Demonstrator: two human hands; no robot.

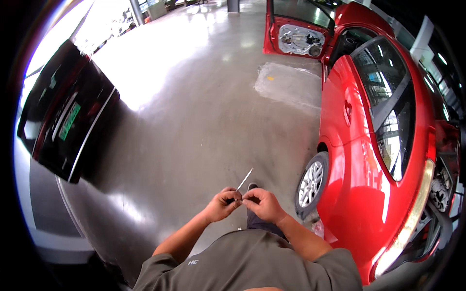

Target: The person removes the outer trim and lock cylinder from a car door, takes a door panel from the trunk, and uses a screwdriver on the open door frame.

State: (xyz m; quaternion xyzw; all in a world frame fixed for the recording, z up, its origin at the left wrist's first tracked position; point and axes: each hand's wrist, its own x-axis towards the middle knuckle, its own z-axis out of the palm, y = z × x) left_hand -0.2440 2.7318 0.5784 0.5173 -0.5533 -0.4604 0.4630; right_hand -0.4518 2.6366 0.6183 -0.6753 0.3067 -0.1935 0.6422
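In front of my waist, my left hand (pixel 223 204) is closed around what looks like a screwdriver (pixel 245 178). Its thin, bright metal shaft points up and to the right, away from me, while its handle is hidden in the fingers. My right hand (pixel 265 205) meets the left one fingertip to fingertip. Its thumb and fingers are pinched together at a small dark thing, too small to name. Both hands are held above the grey floor, apart from the cars.
A red car (pixel 347 169) stands close on my right, its front door (pixel 299 34) swung out with the inner panel off. Its rear wheel (pixel 311 184) is near my right arm. A dark car (pixel 73 114) is parked at left. A whitish patch (pixel 286 83) marks the shiny floor (pixel 194 121).
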